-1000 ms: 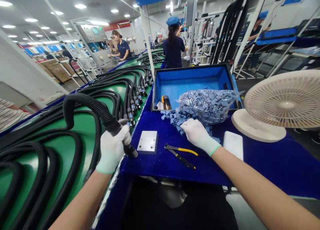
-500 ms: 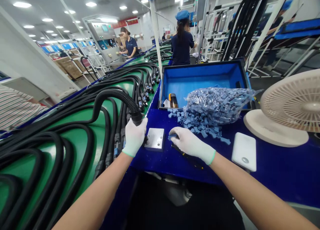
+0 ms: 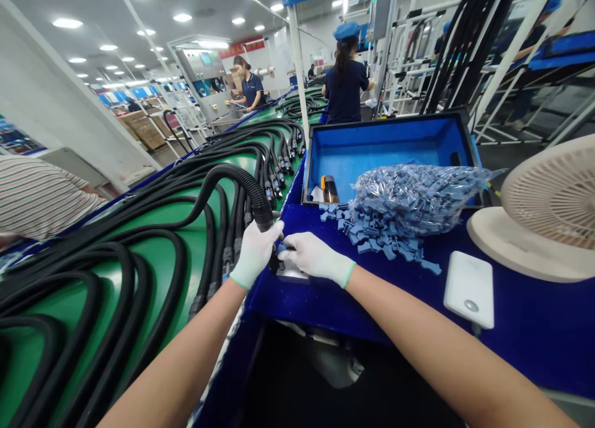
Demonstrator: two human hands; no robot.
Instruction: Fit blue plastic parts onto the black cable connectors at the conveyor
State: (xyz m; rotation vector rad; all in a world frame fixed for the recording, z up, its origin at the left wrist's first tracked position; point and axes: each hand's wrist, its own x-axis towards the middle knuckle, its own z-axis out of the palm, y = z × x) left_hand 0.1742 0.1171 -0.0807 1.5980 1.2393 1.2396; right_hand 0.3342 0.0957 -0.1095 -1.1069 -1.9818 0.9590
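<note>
My left hand [image 3: 255,254], in a white glove, is closed around the end of a black corrugated hose [image 3: 251,191] that arches over from the left. Below the fist the hose's dark end fitting [image 3: 274,264] pokes out. My right hand [image 3: 318,256], gloved as well, pinches a small blue plastic clip [image 3: 281,248] against that fitting; the fingers partly hide it. Under both hands lies a silver metal block [image 3: 294,272], mostly covered. Loose blue clips [image 3: 395,245] are heaped on the blue tabletop beyond my right hand.
A clear bag of blue clips [image 3: 413,192] leans over the front rim of a blue crate [image 3: 390,126]. To the right are a white power bank [image 3: 469,288] and a beige fan [image 3: 553,199]. Many black hoses cover the green conveyor [image 3: 155,276] at left. Several people stand nearby.
My right hand has moved left from beside the metal block to my left hand, bringing the blue clip to the hose fitting. The left hand keeps its grip; the view has shifted slightly.
</note>
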